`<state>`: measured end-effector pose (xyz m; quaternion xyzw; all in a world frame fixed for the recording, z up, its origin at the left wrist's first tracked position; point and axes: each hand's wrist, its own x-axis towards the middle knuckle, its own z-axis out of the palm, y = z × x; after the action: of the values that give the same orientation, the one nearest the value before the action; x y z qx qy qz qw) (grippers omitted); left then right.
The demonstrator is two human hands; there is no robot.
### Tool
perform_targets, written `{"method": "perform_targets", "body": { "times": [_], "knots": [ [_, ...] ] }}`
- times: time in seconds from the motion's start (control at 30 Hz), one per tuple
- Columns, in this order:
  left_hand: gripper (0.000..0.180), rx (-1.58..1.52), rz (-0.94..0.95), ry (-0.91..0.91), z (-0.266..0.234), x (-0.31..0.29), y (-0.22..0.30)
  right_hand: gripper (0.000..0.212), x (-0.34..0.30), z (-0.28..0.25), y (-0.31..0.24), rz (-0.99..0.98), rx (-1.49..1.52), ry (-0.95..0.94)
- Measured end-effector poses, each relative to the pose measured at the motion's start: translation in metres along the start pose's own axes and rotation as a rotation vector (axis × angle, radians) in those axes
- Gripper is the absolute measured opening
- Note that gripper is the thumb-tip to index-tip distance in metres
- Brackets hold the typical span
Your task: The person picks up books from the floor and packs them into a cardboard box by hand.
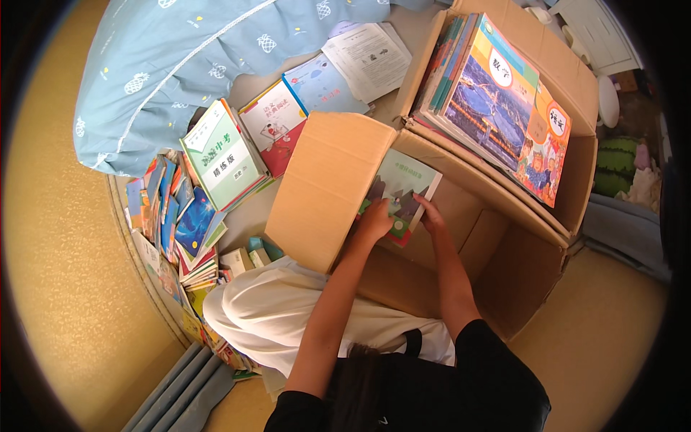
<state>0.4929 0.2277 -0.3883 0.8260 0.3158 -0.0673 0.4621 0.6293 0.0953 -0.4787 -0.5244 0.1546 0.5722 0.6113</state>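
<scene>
A book with a grey-green illustrated cover [409, 176] is between my hands, at the left end of an open cardboard box [529, 270]. My left hand [376, 220] is closed on the lower left part of the cover. My right hand [432, 214] grips the book's right edge, thumb side toward the cover. Whether the book rests on the box bottom or on other books beneath it, I cannot tell. The box's left flap [327, 187] is folded outward beside my left forearm.
Behind stands a second cardboard box [584, 162] packed with textbooks [497, 93]. Stacked books [224, 155], a red-and-white book [273, 129] and printed papers [368, 61] lie left on the floor. A heap of books [169, 209] lines the wall below a blue cloth [187, 50]. Watermelons [615, 165] sit far right.
</scene>
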Motion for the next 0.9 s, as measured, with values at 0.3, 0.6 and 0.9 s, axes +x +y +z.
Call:
{"method": "perform_targets", "body": {
  "times": [0.3,0.6,0.9],
  "knots": [
    [0.051,-0.010,0.050,0.089,-0.009,0.000,0.022,0.055,-0.017,0.004,0.000,-0.176,-0.031,0.028],
    [0.071,-0.072,-0.033,0.164,-0.008,0.020,-0.004,0.047,-0.026,0.023,-0.004,-0.163,0.027,0.075],
    [0.071,-0.044,-0.288,-0.100,0.020,0.032,-0.039,0.046,-0.029,0.014,-0.019,-0.169,-0.064,0.124]
  ]
}}
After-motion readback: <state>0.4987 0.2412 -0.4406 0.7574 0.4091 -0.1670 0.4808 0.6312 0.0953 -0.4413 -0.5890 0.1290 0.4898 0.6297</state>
